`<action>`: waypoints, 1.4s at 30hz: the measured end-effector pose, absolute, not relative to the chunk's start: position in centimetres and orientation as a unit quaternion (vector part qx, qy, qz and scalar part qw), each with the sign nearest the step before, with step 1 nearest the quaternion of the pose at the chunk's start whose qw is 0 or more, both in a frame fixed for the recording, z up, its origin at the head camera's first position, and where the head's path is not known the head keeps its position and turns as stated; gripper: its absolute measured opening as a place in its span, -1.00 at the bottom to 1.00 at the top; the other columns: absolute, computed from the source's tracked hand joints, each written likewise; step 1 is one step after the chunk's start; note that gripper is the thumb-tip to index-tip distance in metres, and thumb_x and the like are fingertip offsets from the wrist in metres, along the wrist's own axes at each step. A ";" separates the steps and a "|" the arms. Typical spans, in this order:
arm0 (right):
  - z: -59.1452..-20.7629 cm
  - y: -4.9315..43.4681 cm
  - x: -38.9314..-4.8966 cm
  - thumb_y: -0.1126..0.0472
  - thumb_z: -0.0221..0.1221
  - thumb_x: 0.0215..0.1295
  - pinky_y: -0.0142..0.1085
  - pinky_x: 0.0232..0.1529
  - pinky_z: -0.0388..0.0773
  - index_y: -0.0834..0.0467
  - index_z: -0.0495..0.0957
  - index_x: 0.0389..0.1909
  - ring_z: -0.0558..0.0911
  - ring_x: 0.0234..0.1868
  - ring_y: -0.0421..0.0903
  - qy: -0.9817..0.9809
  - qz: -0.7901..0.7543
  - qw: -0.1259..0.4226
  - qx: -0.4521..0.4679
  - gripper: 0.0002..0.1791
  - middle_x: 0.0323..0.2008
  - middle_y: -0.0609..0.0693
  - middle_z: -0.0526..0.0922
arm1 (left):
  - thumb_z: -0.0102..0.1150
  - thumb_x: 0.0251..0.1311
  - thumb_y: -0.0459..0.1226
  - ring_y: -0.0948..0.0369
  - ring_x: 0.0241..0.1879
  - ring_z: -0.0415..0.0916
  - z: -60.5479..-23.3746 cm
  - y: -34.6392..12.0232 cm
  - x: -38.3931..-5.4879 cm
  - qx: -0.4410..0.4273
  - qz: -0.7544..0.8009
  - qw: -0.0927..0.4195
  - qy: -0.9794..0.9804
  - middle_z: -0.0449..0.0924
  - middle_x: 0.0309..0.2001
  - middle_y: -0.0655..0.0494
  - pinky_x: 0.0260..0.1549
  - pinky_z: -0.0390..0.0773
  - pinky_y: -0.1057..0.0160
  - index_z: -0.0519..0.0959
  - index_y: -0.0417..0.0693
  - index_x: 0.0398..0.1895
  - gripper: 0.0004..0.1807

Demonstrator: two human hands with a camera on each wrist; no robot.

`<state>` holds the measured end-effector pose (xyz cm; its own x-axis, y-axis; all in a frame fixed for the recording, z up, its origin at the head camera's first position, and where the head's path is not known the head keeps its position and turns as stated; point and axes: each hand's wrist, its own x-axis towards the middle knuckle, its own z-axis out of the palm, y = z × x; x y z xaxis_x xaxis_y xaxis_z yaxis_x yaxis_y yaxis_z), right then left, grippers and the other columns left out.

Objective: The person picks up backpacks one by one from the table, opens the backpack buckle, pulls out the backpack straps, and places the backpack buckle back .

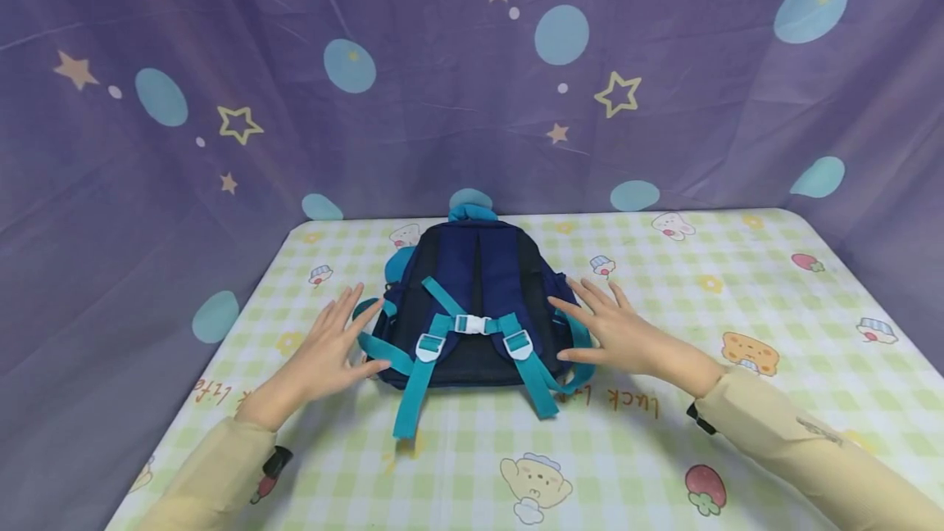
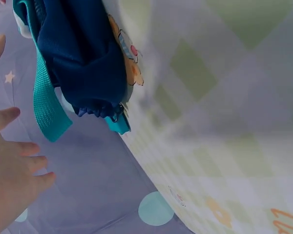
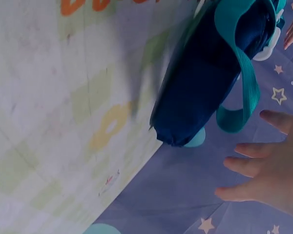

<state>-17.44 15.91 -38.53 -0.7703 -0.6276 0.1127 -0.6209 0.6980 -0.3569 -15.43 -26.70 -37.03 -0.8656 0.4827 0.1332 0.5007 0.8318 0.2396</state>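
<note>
A navy backpack [image 1: 460, 260] lies on the table with its strap side up and its teal top handle [image 1: 472, 211] toward the back. Teal straps [image 1: 416, 392] run down its front part, joined by a white buckle [image 1: 472, 324]. My left hand [image 1: 332, 347] hovers at the bag's left side, fingers spread and holding nothing. On the other side my right hand [image 1: 608, 326] is held likewise, its fingers apart beside the right strap loop [image 1: 583, 351]. Both wrist views show a side of the backpack [image 2: 88, 53] with spread fingers apart from it.
A green-and-white checked cloth [image 1: 457, 465] with cartoon prints covers the table. Behind and to the sides hangs a purple curtain [image 1: 442, 129] with stars and pale blue ovals. A teal part [image 1: 398, 265] pokes out at the bag's upper left.
</note>
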 end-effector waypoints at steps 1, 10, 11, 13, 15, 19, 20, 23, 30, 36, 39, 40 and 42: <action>-38.6 15.8 -17.4 -0.18 0.22 0.28 0.40 0.30 -0.24 0.18 0.22 0.45 0.01 0.44 0.37 0.919 -0.196 0.010 -0.342 -0.15 0.45 0.39 0.04 | 0.24 0.19 0.15 -0.27 0.47 -0.27 -37.1 -26.7 -15.4 -0.258 -0.135 0.033 -0.956 -0.16 0.49 -0.37 0.34 -0.15 -0.31 0.16 -0.20 0.48 -0.06; -39.2 15.2 -17.7 -0.09 0.32 0.20 0.32 0.30 0.06 0.23 0.33 0.38 0.14 0.39 0.39 0.906 -0.201 0.024 -0.372 -0.19 0.40 0.40 0.13 | 0.38 0.12 -0.04 -0.38 0.41 -0.14 -37.9 -26.5 -15.1 -0.270 -0.146 0.032 -0.951 -0.09 0.46 -0.40 0.27 0.01 -0.37 0.33 -0.11 0.40 -0.20; -39.3 15.1 -17.7 -0.09 0.33 0.20 0.30 0.30 0.09 0.24 0.34 0.37 0.15 0.39 0.39 0.905 -0.199 0.027 -0.375 -0.19 0.40 0.40 0.14 | 0.39 0.11 -0.06 -0.39 0.40 -0.12 -37.9 -26.4 -15.0 -0.272 -0.147 0.031 -0.951 -0.08 0.45 -0.41 0.26 0.02 -0.38 0.36 -0.11 0.38 -0.22; -39.4 15.0 -17.7 -0.09 0.33 0.20 0.28 0.29 0.13 0.24 0.36 0.36 0.15 0.39 0.39 0.904 -0.198 0.033 -0.378 -0.20 0.40 0.39 0.15 | 0.40 0.10 -0.08 -0.40 0.39 -0.10 -38.0 -26.4 -14.9 -0.272 -0.149 0.031 -0.950 -0.08 0.45 -0.41 0.25 0.05 -0.38 0.41 -0.10 0.35 -0.27; -39.4 14.9 -17.7 -0.09 0.33 0.20 0.27 0.28 0.17 0.22 0.39 0.34 0.17 0.37 0.40 0.903 -0.195 0.035 -0.382 -0.23 0.39 0.39 0.18 | 0.41 0.09 -0.10 -0.41 0.38 -0.07 -38.0 -26.4 -14.8 -0.274 -0.150 0.032 -0.950 -0.08 0.45 -0.42 0.25 0.06 -0.38 0.45 -0.09 0.32 -0.31; -39.8 14.8 -17.8 -0.08 0.33 0.20 0.28 0.26 0.18 0.18 0.47 0.27 0.19 0.35 0.42 0.901 -0.187 0.032 -0.391 -0.32 0.35 0.38 0.25 | 0.42 0.09 -0.14 -0.41 0.35 0.01 -38.3 -26.4 -14.9 -0.279 -0.148 0.038 -0.948 -0.05 0.43 -0.45 0.22 0.13 -0.37 0.52 -0.07 0.25 -0.37; -39.9 14.8 -17.8 -0.07 0.33 0.20 0.29 0.26 0.19 0.17 0.49 0.26 0.20 0.34 0.43 0.900 -0.185 0.029 -0.394 -0.34 0.33 0.38 0.28 | 0.43 0.09 -0.14 -0.41 0.35 0.03 -38.4 -26.4 -14.9 -0.279 -0.148 0.038 -0.948 -0.05 0.43 -0.46 0.22 0.14 -0.37 0.54 -0.07 0.24 -0.39; -40.1 14.7 -17.9 -0.04 0.35 0.19 0.29 0.25 0.18 0.17 0.53 0.22 0.22 0.33 0.43 0.898 -0.181 0.024 -0.399 -0.38 0.31 0.37 0.33 | 0.43 0.09 -0.16 -0.41 0.33 0.07 -38.7 -26.4 -15.0 -0.279 -0.148 0.035 -0.948 -0.04 0.43 -0.47 0.20 0.18 -0.37 0.57 -0.08 0.20 -0.43; -40.3 14.7 -18.0 -0.04 0.35 0.19 0.27 0.25 0.21 0.19 0.55 0.18 0.24 0.33 0.41 0.898 -0.179 0.021 -0.400 -0.40 0.28 0.32 0.39 | 0.43 0.09 -0.17 -0.40 0.30 0.14 -39.1 -26.3 -15.1 -0.271 -0.173 0.017 -0.947 -0.06 0.44 -0.46 0.11 0.33 -0.33 0.61 -0.09 0.16 -0.47; -40.4 14.7 -18.0 -0.06 0.35 0.18 0.29 0.23 0.22 0.18 0.58 0.15 0.27 0.31 0.40 0.898 -0.177 0.014 -0.402 -0.42 0.25 0.31 0.42 | 0.45 0.06 -0.20 -0.36 0.30 0.18 -39.3 -26.2 -15.1 -0.275 -0.186 0.019 -0.943 -0.05 0.44 -0.45 0.03 0.45 -0.24 0.61 -0.11 0.14 -0.47; -40.4 14.8 -17.9 -0.06 0.35 0.18 0.30 0.22 0.22 0.18 0.59 0.14 0.28 0.30 0.40 0.898 -0.174 0.010 -0.403 -0.42 0.24 0.31 0.42 | 0.46 0.05 -0.21 -0.34 0.29 0.20 -39.4 -26.0 -15.1 -0.280 -0.187 0.024 -0.941 -0.03 0.44 -0.44 -0.02 0.49 -0.16 0.62 -0.11 0.13 -0.48; -40.4 14.8 -17.9 -0.05 0.35 0.17 0.30 0.22 0.22 0.18 0.59 0.14 0.28 0.30 0.40 0.899 -0.173 0.010 -0.402 -0.43 0.24 0.32 0.42 | 0.46 0.05 -0.22 -0.32 0.27 0.24 -39.4 -26.0 -15.1 -0.281 -0.189 0.023 -0.941 -0.03 0.44 -0.44 -0.05 0.51 -0.12 0.62 -0.12 0.13 -0.48; -40.3 15.0 -17.8 -0.03 0.36 0.16 0.31 0.22 0.22 0.19 0.59 0.13 0.29 0.29 0.41 0.899 -0.173 0.008 -0.403 -0.43 0.24 0.32 0.43 | 0.45 0.06 -0.22 -0.18 0.13 0.41 -39.4 -25.8 -15.1 -0.280 -0.192 0.017 -0.940 -0.04 0.44 -0.43 -0.14 0.54 0.01 0.62 -0.13 0.13 -0.48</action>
<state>-17.76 15.01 -40.34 -0.6751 -0.7269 0.1257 -0.7215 0.6151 -0.3180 -15.15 -25.78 -39.38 -0.8421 0.5209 0.1399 0.5341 0.7692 0.3509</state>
